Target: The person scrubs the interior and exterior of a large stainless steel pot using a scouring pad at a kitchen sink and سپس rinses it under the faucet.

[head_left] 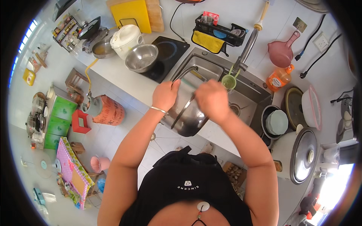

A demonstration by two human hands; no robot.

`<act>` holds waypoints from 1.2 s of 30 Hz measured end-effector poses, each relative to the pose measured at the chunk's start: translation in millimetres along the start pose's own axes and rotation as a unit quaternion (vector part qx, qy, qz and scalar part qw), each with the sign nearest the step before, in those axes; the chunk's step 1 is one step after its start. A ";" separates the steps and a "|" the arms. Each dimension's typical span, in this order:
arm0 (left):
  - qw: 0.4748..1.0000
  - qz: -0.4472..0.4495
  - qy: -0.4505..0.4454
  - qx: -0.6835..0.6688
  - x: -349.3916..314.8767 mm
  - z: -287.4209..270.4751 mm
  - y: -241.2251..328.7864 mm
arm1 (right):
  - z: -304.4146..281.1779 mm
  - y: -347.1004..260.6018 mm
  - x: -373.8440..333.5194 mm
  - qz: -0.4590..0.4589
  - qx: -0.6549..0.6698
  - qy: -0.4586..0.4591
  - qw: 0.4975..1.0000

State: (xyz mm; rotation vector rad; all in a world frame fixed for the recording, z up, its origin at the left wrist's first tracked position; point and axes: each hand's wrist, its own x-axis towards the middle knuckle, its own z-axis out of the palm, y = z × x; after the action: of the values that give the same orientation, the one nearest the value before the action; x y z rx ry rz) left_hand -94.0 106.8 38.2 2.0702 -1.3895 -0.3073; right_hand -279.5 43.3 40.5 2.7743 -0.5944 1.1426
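Silver-bright steel is raised here: one rounded, polished metal vessel point(194, 116) is held between two bare hands, over the front edge of the white countertop point(218, 132), just before the steel two-basin sink point(244, 110). Its long axis is laid roughly fore and aft, the far end pointed at the sink, the rounded near end turned toward the black-clad body. Its wall is streaked with reflections, its near end is darkened, and its side is crossed by one curved dark strip point(183, 111). The vessel's left edge is gripped by the left hand point(164, 96), one silver bangle point(158, 110) being worn at the wrist. The right hand point(213, 101), blurred, is curled at the other side; what is grasped there cannot be told. Beyond, one pale-green strainer point(229, 81) is seen below one metal faucet point(249, 47).
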 end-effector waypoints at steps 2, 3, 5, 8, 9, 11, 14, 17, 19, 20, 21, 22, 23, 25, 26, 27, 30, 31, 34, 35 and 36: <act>0.999 0.038 0.025 -0.008 5.0 7.6 -2.2 | 6.6 26.3 7.9 0.089 0.002 0.045 0.995; 0.999 0.034 0.013 -0.003 4.2 8.4 -0.2 | 7.8 20.7 2.2 0.075 -0.006 0.023 0.997; 1.000 0.019 0.000 0.012 6.6 5.6 0.3 | 5.5 -17.0 4.6 0.015 -0.001 -0.007 1.000; 0.999 0.045 -0.016 0.008 13.4 6.6 -0.3 | 5.3 -28.4 4.2 0.017 0.036 0.005 0.999; 0.999 0.045 -0.016 0.009 12.8 7.3 -0.9 | 7.0 -9.6 8.6 0.048 -0.011 -0.003 0.999; 0.999 0.050 -0.021 0.008 14.0 8.7 1.0 | 2.9 22.0 10.5 0.147 0.004 0.001 0.989; 0.997 0.053 -0.054 -0.021 27.0 9.5 -7.9 | 5.9 -15.6 4.8 0.004 -0.034 -0.022 0.999; 0.991 0.035 -0.110 -0.073 39.4 12.5 -13.7 | 7.5 -42.2 -1.3 -0.003 -0.023 -0.024 0.999; 0.987 0.024 -0.127 -0.093 41.6 12.4 -12.8 | 3.9 -12.5 9.3 0.060 -0.089 -0.012 0.994; 0.987 0.025 -0.129 -0.096 41.7 12.3 -9.0 | 4.1 5.2 10.7 0.126 0.005 0.031 0.992; 0.986 0.027 -0.132 -0.100 42.0 12.5 -6.1 | 6.5 5.3 4.5 0.118 -0.010 0.019 0.993; 0.983 0.030 -0.139 -0.114 46.5 13.4 -6.6 | 7.3 3.5 6.5 0.105 -0.022 0.010 0.994; 0.981 0.028 -0.144 -0.127 49.4 15.4 -12.0 | 9.3 -10.5 7.3 0.065 -0.037 -0.007 0.997; 0.980 0.028 -0.157 -0.121 53.3 14.8 -14.5 | 4.6 -50.0 4.3 0.017 -0.037 -0.043 0.998; 0.981 0.030 -0.165 -0.102 54.1 12.4 -9.7 | 3.3 -44.1 6.7 0.034 -0.054 -0.039 0.997; 0.981 0.033 -0.173 -0.083 55.2 11.6 -6.6 | 1.6 -30.5 11.6 0.051 -0.071 -0.035 0.996; 0.980 0.023 -0.186 -0.073 61.0 16.8 -7.2 | 0.5 -31.6 9.5 0.071 -0.102 -0.036 0.992; 0.980 0.023 -0.183 -0.077 62.2 18.7 -10.5 | 1.9 -34.0 11.2 0.068 -0.108 -0.037 0.991; 0.985 0.071 -0.154 -0.041 70.6 23.8 -9.8 | 7.1 -68.5 -0.3 -0.003 -0.097 -0.060 0.993; 0.984 0.066 -0.162 -0.042 70.8 23.5 -8.4 | 9.4 -72.1 -2.7 -0.007 -0.094 -0.060 0.994; 0.983 0.061 -0.171 -0.043 71.8 22.6 -7.3 | 11.2 -74.2 -4.6 -0.010 -0.091 -0.060 0.994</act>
State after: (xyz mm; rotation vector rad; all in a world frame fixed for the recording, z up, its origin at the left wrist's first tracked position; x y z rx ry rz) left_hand -69.9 36.1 26.4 1.9133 -1.6634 -0.6829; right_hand -246.7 110.7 34.5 2.6990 -0.6446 0.8740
